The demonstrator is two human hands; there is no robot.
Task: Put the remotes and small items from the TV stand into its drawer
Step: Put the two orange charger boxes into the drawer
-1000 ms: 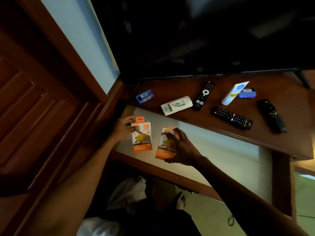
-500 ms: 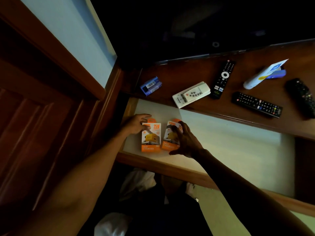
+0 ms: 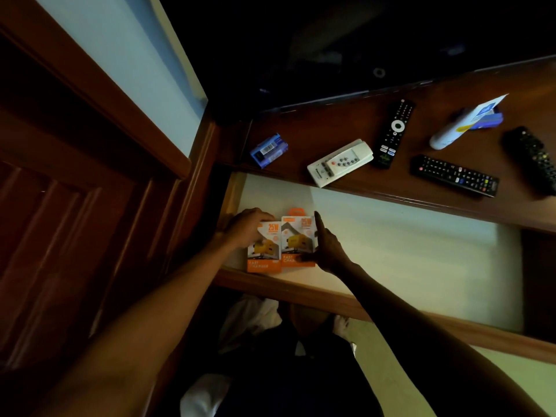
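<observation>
While both our hands sit low in the open drawer [image 3: 406, 251], we've got two orange charger boxes [image 3: 281, 242] side by side, touching, at the drawer's left front corner. Left hand [image 3: 245, 228] lies flat over the top-left of the left box, fingers loosely spread, pressing rather than pinching. Right hand [image 3: 326, 248] rests its edge along the right side of the right box w/ fingers straight & together, thumb across the box's lower front; it's nudging, not clamped on anything. Neither hand lifts a box as far as we can see.

Handling, our guess: the boxes are light card w/ a hang tab, stiff enough to slide on the pale liner, easy to dent if squeezed hard. Best taken by the long edges.

Further back, on the TV stand top [image 3: 316, 127], nothing else is put away yet: a small blue pack [image 3: 268, 150] near the left end, a white remote [image 3: 340, 162] at the front lip, a slim black remote [image 3: 394, 132] touching it, another black remote [image 3: 454, 175] lying crosswise, a third [image 3: 532, 159] at the far right. These look like hard plastic, prob. a bit slick, so we'd grab across the middle. A white tube [image 3: 457, 124] lies on a blue item [image 3: 489, 120]; the tube is likely soft, so hold it gently. Behind sits the TV [image 3: 361, 40].
</observation>
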